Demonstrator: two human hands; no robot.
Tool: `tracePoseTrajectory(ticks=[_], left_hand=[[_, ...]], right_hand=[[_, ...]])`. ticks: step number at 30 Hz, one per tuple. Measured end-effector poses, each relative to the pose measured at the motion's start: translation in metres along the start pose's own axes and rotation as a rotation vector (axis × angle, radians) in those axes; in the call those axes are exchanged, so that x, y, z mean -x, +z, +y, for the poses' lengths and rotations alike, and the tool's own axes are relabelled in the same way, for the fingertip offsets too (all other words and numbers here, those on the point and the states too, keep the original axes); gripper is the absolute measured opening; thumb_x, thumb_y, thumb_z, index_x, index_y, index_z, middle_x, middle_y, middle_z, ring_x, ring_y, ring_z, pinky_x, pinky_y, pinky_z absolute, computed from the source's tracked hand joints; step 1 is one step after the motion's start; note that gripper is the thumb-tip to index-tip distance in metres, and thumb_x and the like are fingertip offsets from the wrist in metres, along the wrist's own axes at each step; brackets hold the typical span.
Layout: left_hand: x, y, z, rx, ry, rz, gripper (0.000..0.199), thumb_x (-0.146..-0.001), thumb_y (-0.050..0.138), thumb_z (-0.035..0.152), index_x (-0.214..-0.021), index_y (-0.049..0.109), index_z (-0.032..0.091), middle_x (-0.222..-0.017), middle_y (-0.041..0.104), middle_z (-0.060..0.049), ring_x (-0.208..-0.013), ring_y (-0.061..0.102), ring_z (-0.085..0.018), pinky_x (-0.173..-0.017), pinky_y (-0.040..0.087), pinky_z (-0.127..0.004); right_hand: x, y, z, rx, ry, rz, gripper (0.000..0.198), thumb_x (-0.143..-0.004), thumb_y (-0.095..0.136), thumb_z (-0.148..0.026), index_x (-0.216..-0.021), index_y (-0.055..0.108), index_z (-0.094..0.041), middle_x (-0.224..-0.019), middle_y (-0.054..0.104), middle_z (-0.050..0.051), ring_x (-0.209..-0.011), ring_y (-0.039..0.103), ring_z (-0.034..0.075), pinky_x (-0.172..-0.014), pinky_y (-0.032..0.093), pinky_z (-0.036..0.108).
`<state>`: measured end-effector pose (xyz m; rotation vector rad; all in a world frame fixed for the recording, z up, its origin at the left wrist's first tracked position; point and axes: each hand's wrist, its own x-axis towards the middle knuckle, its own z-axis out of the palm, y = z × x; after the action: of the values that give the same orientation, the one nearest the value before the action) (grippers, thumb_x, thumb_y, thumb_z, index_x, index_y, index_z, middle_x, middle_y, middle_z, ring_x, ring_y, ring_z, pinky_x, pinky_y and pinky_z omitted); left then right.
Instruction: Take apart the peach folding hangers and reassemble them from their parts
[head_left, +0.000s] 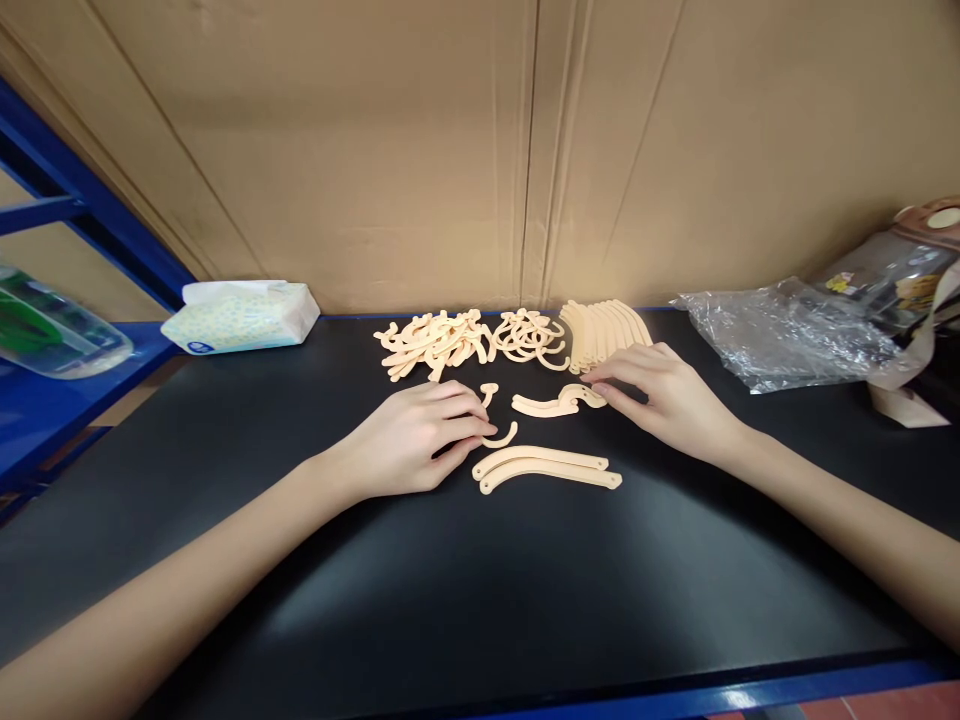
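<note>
My left hand [424, 437] is palm down on the black table, fingers drawn together over a pale, hook-shaped curved piece [504, 437] whose curved end sticks out beyond the fingertips. Just above those fingers a small pale piece with a wider head [489, 390] shows in part. My right hand [660, 395] pinches the right end of an S-curved pale piece [587, 396], which lies against slightly curved short strips [541, 406]. Nearer to me, two long bowed strips [551, 468] with holes at their ends lie side by side.
Along the back are a heap of short pale pieces [439, 342], a pile of curved hooks [529, 335] and a row of long strips [607, 332]. A tissue pack [244, 317] sits back left, a clear plastic bag [787, 335] back right. Cardboard [360, 150] stands behind.
</note>
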<state>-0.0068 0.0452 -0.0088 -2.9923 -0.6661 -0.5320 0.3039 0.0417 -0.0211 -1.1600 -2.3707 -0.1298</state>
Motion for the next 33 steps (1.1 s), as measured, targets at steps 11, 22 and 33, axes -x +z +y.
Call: tracePoseTrajectory(ticks=[11,22,33], left_hand=[[-0.001,0.002,-0.001,-0.184,0.014,-0.051,0.022,-0.096,0.041,0.014,-0.099,0.062,0.015,-0.101,0.066,-0.007,-0.096,0.059,-0.018,-0.085,0.048,-0.03],[-0.003,0.001,0.008,-0.234,0.02,-0.015,0.018,-0.095,0.039,0.007,-0.096,0.055,0.015,-0.099,0.064,-0.005,-0.086,0.057,-0.016,-0.079,0.046,-0.028],[-0.014,0.0,0.046,-0.251,0.265,0.01,0.021,-0.094,0.039,0.007,-0.097,0.059,0.014,-0.093,0.066,-0.005,-0.088,0.058,-0.017,-0.072,0.043,-0.029]], right_hand=[[-0.001,-0.001,-0.001,-0.011,-0.009,-0.011,0.018,-0.095,0.047,-0.027,-0.099,0.064,-0.022,-0.096,0.071,0.004,-0.091,0.062,0.02,-0.081,0.041,0.037],[0.001,-0.002,-0.015,-0.023,-0.082,0.01,0.019,-0.095,0.048,-0.023,-0.107,0.062,-0.022,-0.097,0.07,0.004,-0.092,0.062,0.02,-0.084,0.042,0.037],[-0.003,-0.001,-0.047,0.031,-0.294,-0.034,0.04,-0.096,0.045,-0.019,-0.135,0.049,-0.023,-0.135,0.056,0.01,-0.113,0.056,0.02,-0.093,0.043,0.039]])
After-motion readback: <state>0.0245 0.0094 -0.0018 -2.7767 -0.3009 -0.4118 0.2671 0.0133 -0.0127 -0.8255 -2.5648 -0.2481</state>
